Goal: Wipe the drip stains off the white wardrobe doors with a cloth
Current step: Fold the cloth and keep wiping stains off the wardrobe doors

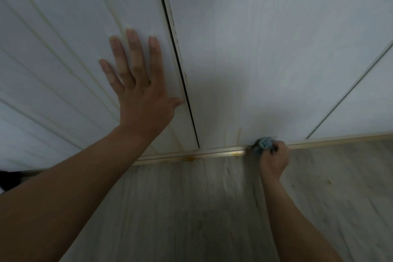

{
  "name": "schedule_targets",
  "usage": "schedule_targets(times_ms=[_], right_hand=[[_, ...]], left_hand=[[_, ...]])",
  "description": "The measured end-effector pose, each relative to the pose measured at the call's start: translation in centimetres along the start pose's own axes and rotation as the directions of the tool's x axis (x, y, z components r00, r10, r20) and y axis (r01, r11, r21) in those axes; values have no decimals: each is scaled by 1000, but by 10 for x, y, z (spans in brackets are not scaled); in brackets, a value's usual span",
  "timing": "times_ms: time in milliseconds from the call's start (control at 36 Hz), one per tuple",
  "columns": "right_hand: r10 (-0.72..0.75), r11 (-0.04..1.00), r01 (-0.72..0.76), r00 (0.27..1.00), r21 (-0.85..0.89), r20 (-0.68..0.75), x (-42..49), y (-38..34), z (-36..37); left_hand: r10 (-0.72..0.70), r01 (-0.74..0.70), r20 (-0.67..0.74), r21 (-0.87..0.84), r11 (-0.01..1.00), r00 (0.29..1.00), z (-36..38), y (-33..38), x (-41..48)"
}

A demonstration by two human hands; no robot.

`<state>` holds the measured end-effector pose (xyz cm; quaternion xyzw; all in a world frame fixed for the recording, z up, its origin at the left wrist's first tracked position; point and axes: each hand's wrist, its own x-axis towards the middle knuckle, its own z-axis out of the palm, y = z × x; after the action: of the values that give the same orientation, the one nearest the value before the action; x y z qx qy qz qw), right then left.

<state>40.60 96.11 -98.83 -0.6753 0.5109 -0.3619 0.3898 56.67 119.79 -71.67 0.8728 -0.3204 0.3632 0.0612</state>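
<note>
1. The left hand [138, 83] is laid flat near the left wardrobe door's [63, 38] inner edge, fingers straight and slightly spread, judged a brace.
2. A crumpled blue cloth [263, 143] is gripped in the right hand's [274, 159] curled fingers and pressed to the right wardrobe door's [276, 49] bottom edge, at the floor rail [212, 154].
3. Yellowish drip stains [239, 136] are seen just left of the cloth. The right fingertips are hidden, and detail is blurred.
</note>
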Motion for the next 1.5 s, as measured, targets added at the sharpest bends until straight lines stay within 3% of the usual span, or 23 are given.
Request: schedule_targets(times_ms=[139,250,333,417,472,556,639,750,806,944,1000,1139,1306,1361,1500], right_hand=[[-147,958,190,968,213,-204,4,-62,-18],[-215,937,275,940,214,-266,0,-79,-14],[-112,972,153,969,180,-219,-8,-49,4],[20,997,-15,997,70,-73,-8,-20,7],[25,1000,-25,999,-8,-24,-5,-15,3],[-44,997,50,995,65,-89,-1,-34,-6],[-190,956,227,962,184,-197,-8,-72,-11],[-299,913,355,917,200,-264,-17,-100,-6],[-284,924,333,927,189,-244,-22,-88,2],[-27,998,27,1000,62,3,-31,-23,18],[-49,999,48,998,18,40,-28,-16,14],[-251,937,275,959,217,-133,-27,-82,0],[-340,891,384,918,243,-204,-40,-105,8],[-322,915,346,936,207,-140,-47,-79,21],[-120,990,114,990,79,76,-57,-30,32]], left_hand=[[-5,5,-3,-5,1000,1000,0,0,0],[-2,2,-3,-5,1000,1000,1,0,0],[0,0,-3,6,1000,1000,1,0,0],[-1,1,-5,9,1000,1000,1,0,0],[1,-1,-12,7,1000,1000,0,0,0],[8,-8,-15,-5,1000,1000,1,0,-1],[10,-10,-24,-7,1000,1000,3,-2,-1],[11,-11,-45,4,1000,999,4,-2,0],[15,-14,-50,12,1000,999,4,-2,-1],[13,-13,-35,19,1000,999,4,-3,-1],[12,-12,-35,13,1000,999,3,-2,-2],[25,-24,-60,21,1000,998,7,-5,-1],[19,-18,-29,15,1000,999,5,-3,-2],[18,-17,-22,21,1000,1000,5,-4,-2],[18,-17,-31,45,999,999,3,-4,-2]])
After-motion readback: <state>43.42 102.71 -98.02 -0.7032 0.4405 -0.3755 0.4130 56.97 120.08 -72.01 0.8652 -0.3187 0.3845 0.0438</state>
